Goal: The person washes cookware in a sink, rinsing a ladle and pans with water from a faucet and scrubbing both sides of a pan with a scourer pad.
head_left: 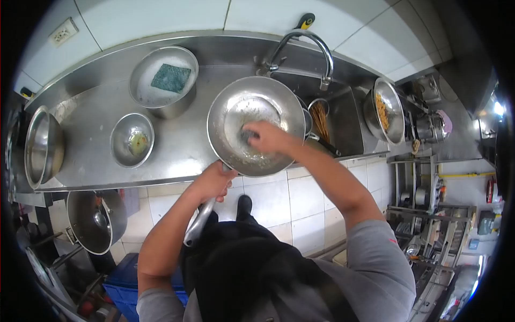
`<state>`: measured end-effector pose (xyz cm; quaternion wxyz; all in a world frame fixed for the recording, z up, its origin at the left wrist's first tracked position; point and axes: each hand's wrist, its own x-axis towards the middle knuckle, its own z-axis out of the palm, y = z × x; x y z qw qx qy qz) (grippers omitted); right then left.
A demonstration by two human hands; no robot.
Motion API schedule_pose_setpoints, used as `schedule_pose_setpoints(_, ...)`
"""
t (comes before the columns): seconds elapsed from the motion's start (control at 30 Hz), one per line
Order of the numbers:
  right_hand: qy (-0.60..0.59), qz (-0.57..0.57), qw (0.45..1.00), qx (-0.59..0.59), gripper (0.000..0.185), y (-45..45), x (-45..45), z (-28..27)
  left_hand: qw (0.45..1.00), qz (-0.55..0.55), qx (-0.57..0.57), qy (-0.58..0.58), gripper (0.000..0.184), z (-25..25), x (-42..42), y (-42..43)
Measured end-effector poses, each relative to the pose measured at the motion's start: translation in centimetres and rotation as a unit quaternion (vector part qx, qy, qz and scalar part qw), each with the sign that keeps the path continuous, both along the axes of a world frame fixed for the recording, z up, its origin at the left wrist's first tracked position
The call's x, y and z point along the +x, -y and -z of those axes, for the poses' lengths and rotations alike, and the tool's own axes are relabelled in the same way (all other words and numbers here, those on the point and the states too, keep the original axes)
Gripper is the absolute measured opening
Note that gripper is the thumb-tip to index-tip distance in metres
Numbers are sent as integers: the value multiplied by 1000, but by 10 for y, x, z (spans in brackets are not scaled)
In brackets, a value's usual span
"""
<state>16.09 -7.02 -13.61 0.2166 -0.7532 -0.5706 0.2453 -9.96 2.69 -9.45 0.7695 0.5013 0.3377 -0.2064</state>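
A wide metal frying pan (228,110) is tilted toward me over the sink's front edge, with whitish food residue on its inside. My left hand (213,181) is closed around its long handle (198,222) near the pan body. Inside the pan, my right hand (268,138) is closed on a small dark scouring pad (247,134) pressed to the bottom. My fingers cover part of the pad, so its exact kind is hard to make out.
Left of the pan stand a bowl of suds (140,86) with a green scouring cloth (171,78) and a small bowl (118,140). A faucet (328,59) arches over the sink basin (346,115), where sticks (320,121) stand. Right is a bowl of food scraps (397,102); below left, a deep pot (80,225).
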Motion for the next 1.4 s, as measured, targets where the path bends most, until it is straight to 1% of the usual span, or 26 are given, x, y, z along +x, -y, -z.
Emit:
schedule_pose_setpoints(0.03, -40, 14, 999, -3, 41, 2, 5, 2, 1000, 4, -2, -2, 28, 0, -1, 3)
schedule_pose_setpoints(0.07, -65, 52, 995, -53, 38, -6, 1, -22, 1000, 2, 3, 1, 29, -2, 1, 3)
schedule_pose_setpoints(0.1, -63, 50, 995, -52, 38, -11, 6, -18, 1000, -1, 8, 2, 30, -3, 1, 2)
schedule_pose_setpoints(0.17, -17, -54, 991, -125, 34, -18, 13, -9, 1000, -2, -4, 5, 30, 2, 0, -2)
schedule_pose_setpoints(0.23, -14, -36, 989, -145, 34, -20, 8, -2, 1000, 1, -14, 11, 30, 3, -1, -2)
schedule_pose_setpoints(0.3, -8, -26, 986, -165, 34, -30, 5, -13, 1000, 15, 23, 9, 32, 0, -2, 1)
schedule_pose_setpoints(0.37, 14, -46, 970, -237, 32, -35, 6, -23, 1000, 13, 2, 13, 34, 3, -4, 1)
schedule_pose_setpoints(0.4, 17, -51, 970, -238, 32, -36, 5, -28, 1000, 3, -16, 22, 36, 4, -5, 0)
schedule_pose_setpoints(0.47, 59, -140, 929, -337, 39, -34, 6, -38, 1000, -2, -12, 23, 38, 3, -6, 1)
schedule_pose_setpoints(0.5, 60, -140, 929, -338, 39, -26, 11, -36, 1000, 6, -5, 22, 39, 2, -6, 2)
schedule_pose_setpoints(0.57, 72, -44, 987, -134, 40, -20, 19, -34, 1000, 2, -4, 22, 38, 1, -8, 1)
schedule_pose_setpoints(0.6, 74, -51, 987, -136, 40, -19, 10, -36, 1000, 6, -1, 18, 38, 1, -9, 1)
schedule_pose_setpoints(0.67, -17, 92, 994, -59, 53, 0, -20, -37, 1000, 9, 7, 22, 36, 3, -9, 1)
schedule_pose_setpoints(0.7, -17, 88, 994, -61, 53, 10, -34, -30, 999, 20, 18, 26, 35, 3, -8, -1)
schedule_pose_setpoints(0.77, 224, 59, 969, -91, 69, 25, -56, -15, 999, 22, 24, 23, 36, 3, -7, -1)
schedule_pose_setpoints(0.8, 196, 75, 971, -111, 74, 24, -53, -15, 999, 28, 33, 21, 36, 2, -6, -2)
schedule_pose_setpoints(0.93, 206, 96, 968, -102, 71, 25, -37, -10, 999, 23, 28, 28, 39, 3, -7, -3)
schedule_pose_setpoints(1.0, 95, 147, 982, -67, 62, 23, -37, -9, 997, 38, 72, 17, 41, 9, -7, 1)
schedule_pose_setpoints(1.03, 95, 141, 983, -71, 62, 20, -36, -7, 997, 33, 67, 16, 41, 12, -7, 2)
schedule_pose_setpoints(1.1, 124, 14, 988, -97, 53, 13, -34, -10, 994, 46, 96, 24, 43, 10, -5, 1)
schedule_pose_setpoints(1.13, 124, 13, 987, -98, 53, 9, -28, -18, 994, 45, 95, 24, 43, 8, -7, 0)
schedule_pose_setpoints(1.2, 52, -52, 970, -230, 50, 4, -13, -39, 999, 33, 28, 32, 43, 4, -8, -4)
schedule_pose_setpoints(1.23, 56, -53, 970, -229, 50, 2, -13, -36, 998, 32, 29, 36, 43, 5, -7, -3)
schedule_pose_setpoints(1.3, 112, -12, 988, -110, 52, -1, -17, -22, 997, 34, 60, 40, 42, 9, -7, -1)
schedule_pose_setpoints(1.33, 112, -17, 987, -112, 52, -2, -14, -18, 997, 29, 58, 39, 42, 12, -8, -3)
schedule_pose_setpoints(1.4, 104, -77, 967, -217, 55, 3, -14, -20, 996, 35, 57, 53, 41, 15, -10, -3)
